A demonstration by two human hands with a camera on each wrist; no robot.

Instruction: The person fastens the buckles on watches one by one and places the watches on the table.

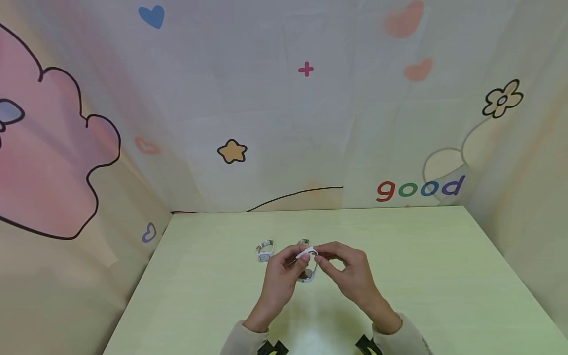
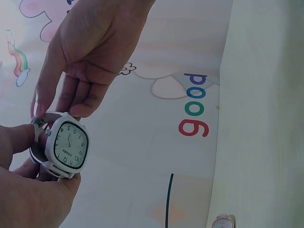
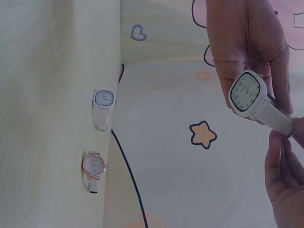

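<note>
Raised above the table, a white watch with a rounded-square dial is between both hands. My left hand grips it, thumb and fingers about the strap. The strap's upper end is pinched between thumb and fingertips of my right hand. In the right wrist view the watch face lies against the left hand, and the white strap runs to the right hand's fingers. Fingers hide part of the buckle area, so I cannot tell if the strap is fastened.
A second white square watch stands on the table, left of and beyond the hands. Behind the hands is a round rose-gold watch, partly hidden in the head view. A printed cloth backdrop rises at the table's far edge.
</note>
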